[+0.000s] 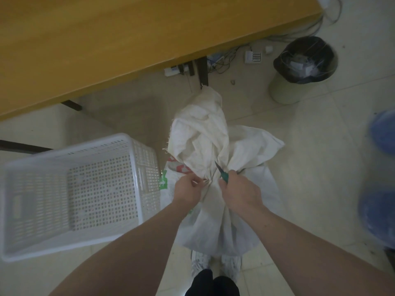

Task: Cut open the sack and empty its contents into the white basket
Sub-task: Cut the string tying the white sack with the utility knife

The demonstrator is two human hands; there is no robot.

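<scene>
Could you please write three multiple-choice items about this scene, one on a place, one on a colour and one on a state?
1. Where does the white perforated plastic basket stand relative to the cream woven sack?
A. To the person's left of it
B. To the person's right of it
C. On top of it

2. What colour is the handle of the small knife?
A. Red
B. Green
C. Yellow

3. What is in the basket now?
A. The sack's contents
B. Black bin liners
C. Nothing visible

Answers:
1. A, since the basket sits on the floor on the left-hand side of the sack.
2. B, since a green handle shows in the right hand, with the blade at the sack's gathered neck, which the left hand pinches.
3. C, since only its bare perforated bottom shows.
</scene>
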